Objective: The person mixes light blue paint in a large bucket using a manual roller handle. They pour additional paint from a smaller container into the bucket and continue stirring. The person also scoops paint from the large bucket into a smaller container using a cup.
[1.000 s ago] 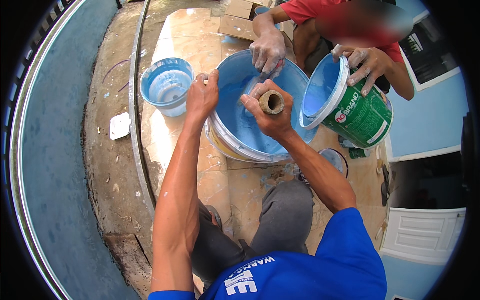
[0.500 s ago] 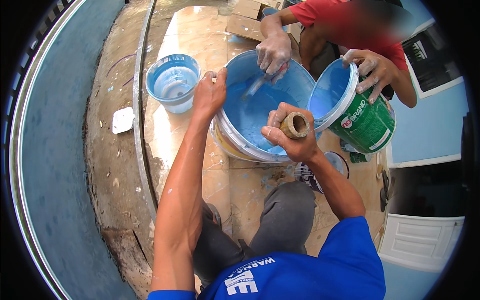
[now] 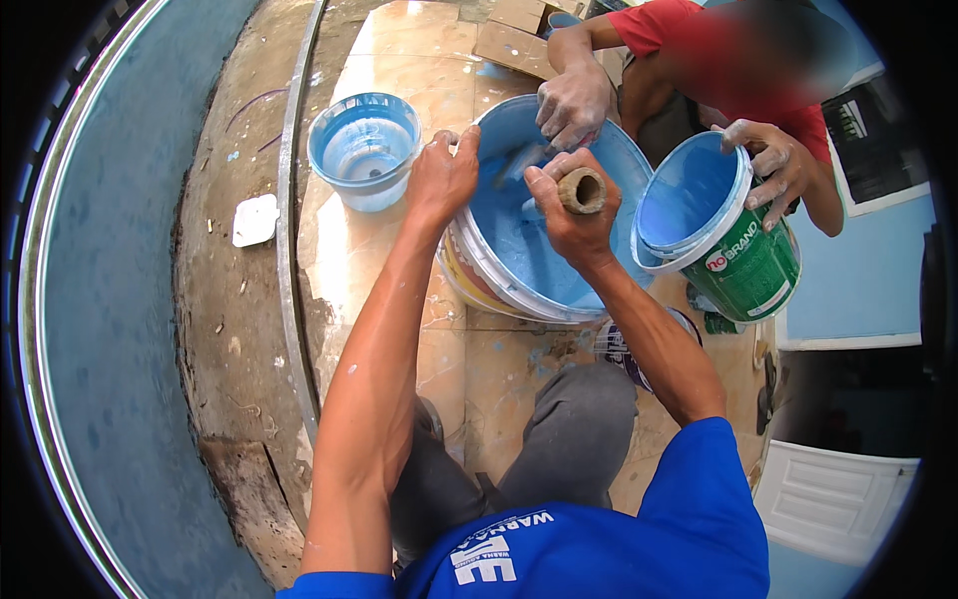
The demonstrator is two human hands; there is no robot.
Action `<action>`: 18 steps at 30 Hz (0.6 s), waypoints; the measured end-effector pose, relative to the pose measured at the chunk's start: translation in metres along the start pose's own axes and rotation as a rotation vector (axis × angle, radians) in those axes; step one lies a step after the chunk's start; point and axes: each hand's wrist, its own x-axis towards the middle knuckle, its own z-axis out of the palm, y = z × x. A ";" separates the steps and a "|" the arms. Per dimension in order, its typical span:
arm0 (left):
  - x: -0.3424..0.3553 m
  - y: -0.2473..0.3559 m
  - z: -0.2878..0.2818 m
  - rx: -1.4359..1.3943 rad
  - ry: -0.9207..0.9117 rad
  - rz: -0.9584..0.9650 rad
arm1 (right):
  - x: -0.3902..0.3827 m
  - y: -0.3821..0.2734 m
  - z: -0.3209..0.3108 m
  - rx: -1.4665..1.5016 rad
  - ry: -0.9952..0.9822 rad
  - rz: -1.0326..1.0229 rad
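Observation:
A large white bucket [image 3: 469,262] stands on the tiles in front of me, with light blue paint [image 3: 539,275] inside. My left hand [image 3: 444,180] is closed over its left rim. Upright in the fist of my right hand [image 3: 584,228] is a hollow bamboo stick [image 3: 582,191]; its lower end reaches toward the paint, mostly hidden by the hand. Opposite me, a person's hand [image 3: 576,105] reaches over the far rim with a tool whose kind I cannot make out. That person's other hand [image 3: 773,165] grips a tilted green bucket [image 3: 748,265], blue inside, against the right rim.
A small clear pail [image 3: 364,155] of bluish liquid stands left of the large bucket. Beyond a metal strip [image 3: 289,200] lies bare ground with a white plate-like piece [image 3: 255,221]. A dark paint tub [image 3: 624,354] sits near my right knee; cardboard [image 3: 511,48] lies at the back.
My right hand has moved the bamboo stick away from me, across the large bucket toward the other person's hand. My left hand stays on the rim. The view has shifted slightly.

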 end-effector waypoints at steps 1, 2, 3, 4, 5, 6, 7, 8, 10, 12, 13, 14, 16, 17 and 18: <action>-0.002 0.003 -0.002 0.000 0.005 -0.023 | 0.001 -0.002 0.002 0.094 0.031 0.026; -0.003 0.002 -0.003 0.004 -0.003 -0.031 | 0.002 -0.004 0.003 0.186 0.062 0.053; -0.002 0.002 -0.004 0.008 -0.012 -0.039 | -0.001 -0.010 0.002 0.366 0.048 0.154; -0.001 0.000 -0.005 0.010 -0.021 -0.045 | -0.002 -0.015 0.001 0.426 0.034 0.178; 0.001 -0.003 -0.004 0.005 0.004 -0.030 | -0.002 -0.019 0.000 0.487 0.020 0.203; 0.001 -0.005 -0.003 0.000 0.028 -0.016 | -0.003 -0.024 -0.002 0.548 0.006 0.228; 0.001 -0.005 -0.003 -0.007 0.050 -0.002 | -0.003 -0.029 -0.005 0.610 -0.007 0.273; 0.001 -0.004 -0.002 0.002 0.024 -0.018 | -0.003 -0.033 -0.011 0.613 -0.056 0.314; 0.003 -0.003 -0.002 0.019 -0.028 -0.048 | -0.003 -0.039 -0.024 0.617 -0.153 0.394; 0.004 -0.002 -0.003 0.015 -0.034 -0.048 | -0.003 -0.047 -0.031 0.468 -0.210 0.424; 0.004 -0.003 -0.004 0.016 -0.036 -0.047 | -0.003 -0.050 -0.032 0.381 -0.241 0.429; 0.004 -0.003 -0.005 0.016 -0.036 -0.050 | -0.003 -0.051 -0.033 0.296 -0.272 0.433; 0.005 -0.003 -0.006 0.014 -0.038 -0.055 | -0.005 -0.040 -0.031 0.154 -0.244 0.314; 0.005 -0.002 -0.004 0.013 -0.031 -0.055 | -0.004 -0.033 -0.030 0.082 -0.228 0.253; 0.005 0.000 -0.003 0.012 -0.025 -0.055 | -0.003 -0.028 -0.029 0.039 -0.195 0.217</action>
